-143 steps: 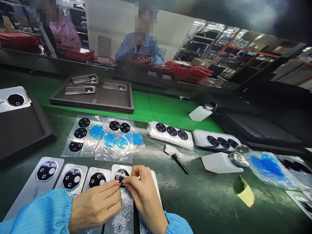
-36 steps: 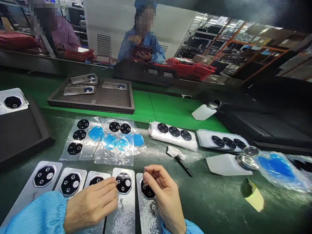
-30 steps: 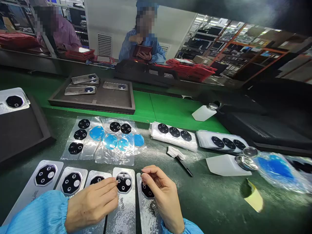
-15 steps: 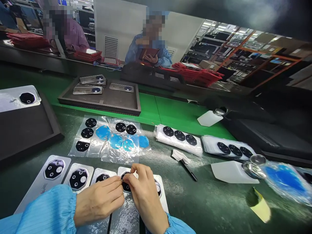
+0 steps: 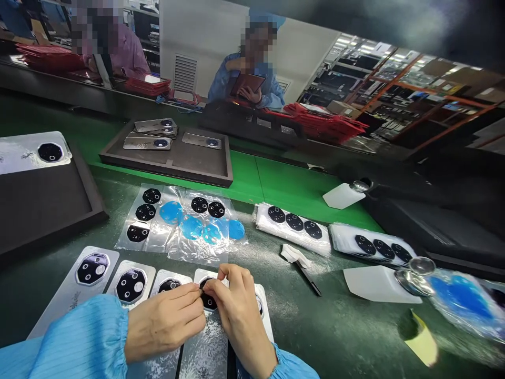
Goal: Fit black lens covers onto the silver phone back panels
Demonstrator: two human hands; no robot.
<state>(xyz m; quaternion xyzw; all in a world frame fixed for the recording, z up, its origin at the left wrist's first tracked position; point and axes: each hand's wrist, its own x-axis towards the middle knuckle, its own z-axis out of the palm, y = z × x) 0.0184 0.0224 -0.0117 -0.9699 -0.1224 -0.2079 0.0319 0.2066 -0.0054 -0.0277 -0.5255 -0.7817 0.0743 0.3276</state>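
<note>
Several silver phone back covers lie in a row at the front of the bench, each with a black octagonal camera panel. Both hands meet over the camera panel of one phone back cover. My left hand is closed in a pinch at the panel's left edge. From the right, my right hand pinches at nearly the same spot, its fingertips touching or almost touching the left ones. Whatever lies between the fingertips is too small to make out. Another phone back cover is partly hidden behind my right hand.
Beyond the hands lie clear film sheets with black octagonal stickers and blue discs. Sticker stacks, tweezers by a white wipe, and pump bottles are to the right. Dark trays hold more covers. A person sits opposite.
The whole view has shifted slightly, so everything sits a little further right. Both hands keep pinching at the same camera panel with hardly any movement.
</note>
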